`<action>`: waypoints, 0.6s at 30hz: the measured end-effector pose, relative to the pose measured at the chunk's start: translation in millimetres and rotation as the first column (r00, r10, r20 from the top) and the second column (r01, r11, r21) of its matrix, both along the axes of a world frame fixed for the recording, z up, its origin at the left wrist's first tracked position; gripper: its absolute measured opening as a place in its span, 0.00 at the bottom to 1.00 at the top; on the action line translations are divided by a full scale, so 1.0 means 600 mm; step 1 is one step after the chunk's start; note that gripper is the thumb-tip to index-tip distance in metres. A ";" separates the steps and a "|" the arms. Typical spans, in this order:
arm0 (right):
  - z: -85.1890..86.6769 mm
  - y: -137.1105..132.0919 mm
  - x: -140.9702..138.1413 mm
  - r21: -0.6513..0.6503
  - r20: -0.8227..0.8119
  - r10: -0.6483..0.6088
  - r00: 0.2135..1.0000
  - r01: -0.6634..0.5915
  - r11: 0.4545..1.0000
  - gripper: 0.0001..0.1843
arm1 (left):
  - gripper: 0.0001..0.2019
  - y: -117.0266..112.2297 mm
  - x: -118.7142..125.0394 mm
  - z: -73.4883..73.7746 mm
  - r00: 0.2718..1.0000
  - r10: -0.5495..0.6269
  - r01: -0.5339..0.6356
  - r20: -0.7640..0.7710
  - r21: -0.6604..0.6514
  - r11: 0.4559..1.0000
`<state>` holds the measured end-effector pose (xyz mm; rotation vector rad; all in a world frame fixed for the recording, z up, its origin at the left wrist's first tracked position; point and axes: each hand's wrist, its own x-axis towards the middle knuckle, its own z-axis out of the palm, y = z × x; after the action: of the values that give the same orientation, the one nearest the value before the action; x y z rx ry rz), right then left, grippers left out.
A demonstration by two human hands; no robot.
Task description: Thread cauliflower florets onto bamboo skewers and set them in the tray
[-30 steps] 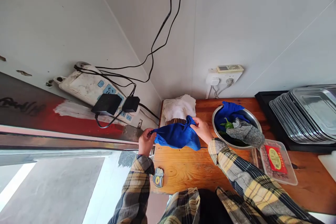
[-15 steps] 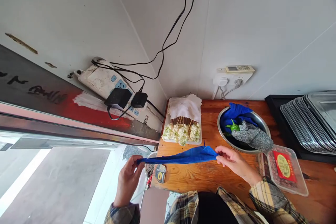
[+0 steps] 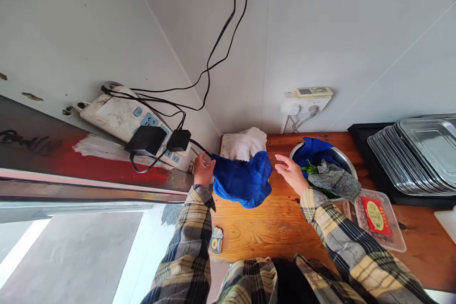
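Observation:
My left hand (image 3: 203, 169) pinches the left corner of a blue cloth (image 3: 243, 180), which hangs spread over the white tray at the back of the wooden counter (image 3: 270, 228). A white cloth (image 3: 242, 143) shows behind the blue one; the tray's contents are hidden. My right hand (image 3: 291, 172) hovers just right of the blue cloth with fingers apart and nothing in it, next to a steel bowl (image 3: 347, 164).
The bowl holds another blue cloth (image 3: 313, 149), a green pepper (image 3: 309, 169) and a grey glove (image 3: 333, 180). A clear lidded box with a red label (image 3: 375, 217) lies to its right. Stacked steel trays (image 3: 416, 156) sit far right. A power strip (image 3: 131, 123) with cables hangs on the left wall.
The blue cloth, stretched taut between both hands half a second ago, now drapes over the tray of skewers. My right hand has let go of it; both hands moved back toward the wall.

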<state>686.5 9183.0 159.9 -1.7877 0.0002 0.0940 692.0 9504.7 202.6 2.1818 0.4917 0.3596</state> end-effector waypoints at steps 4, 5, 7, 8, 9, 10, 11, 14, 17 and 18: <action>-0.005 0.023 -0.041 -0.080 0.099 0.047 0.994 -0.039 0.996 0.20 | 0.28 -0.014 -0.042 -0.056 0.998 -0.054 0.054 0.013 -0.055 0.997; -0.001 0.031 -0.053 -0.101 0.130 0.088 0.988 -0.075 0.992 0.21 | 0.29 -0.017 -0.058 -0.069 0.995 -0.095 0.095 0.013 -0.046 0.994; 0.004 0.052 -0.065 -0.157 0.182 0.178 0.967 -0.150 0.976 0.24 | 0.31 -0.021 -0.079 -0.096 0.973 -0.232 0.232 -0.023 0.037 0.972; 0.001 0.063 -0.063 -0.229 0.217 0.251 0.944 -0.200 0.953 0.27 | 0.31 -0.022 -0.081 -0.111 0.960 -0.277 0.279 -0.052 0.042 0.959; -0.005 0.073 -0.057 -0.295 0.216 0.298 0.930 -0.229 0.928 0.30 | 0.31 -0.022 -0.079 -0.125 0.950 -0.303 0.306 -0.079 0.031 0.951; -0.014 0.082 -0.048 -0.318 0.207 0.293 0.934 -0.219 0.923 0.32 | 0.31 -0.022 -0.072 -0.137 0.948 -0.304 0.308 -0.095 0.028 0.951; -0.024 0.088 -0.037 -0.334 0.198 0.284 0.938 -0.208 0.920 0.33 | 0.31 -0.021 -0.063 -0.147 0.950 -0.293 0.297 -0.110 0.026 0.955; -0.051 0.099 -0.016 -0.342 0.184 0.255 0.949 -0.181 0.922 0.35 | 0.32 -0.014 -0.038 -0.159 0.954 -0.244 0.252 -0.177 0.024 0.967; -0.057 0.097 -0.022 -0.336 0.209 0.235 0.949 -0.156 0.929 0.36 | 0.33 -0.001 -0.035 -0.152 0.941 -0.247 0.259 -0.233 0.023 0.966; -0.055 0.091 -0.028 -0.335 0.224 0.224 0.949 -0.141 0.932 0.36 | 0.34 0.005 -0.038 -0.150 0.940 -0.243 0.255 -0.238 0.019 0.967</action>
<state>669.6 9237.8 126.8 -2.1073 -0.3603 -0.0075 669.4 9507.6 112.9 2.3137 0.3293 -0.0247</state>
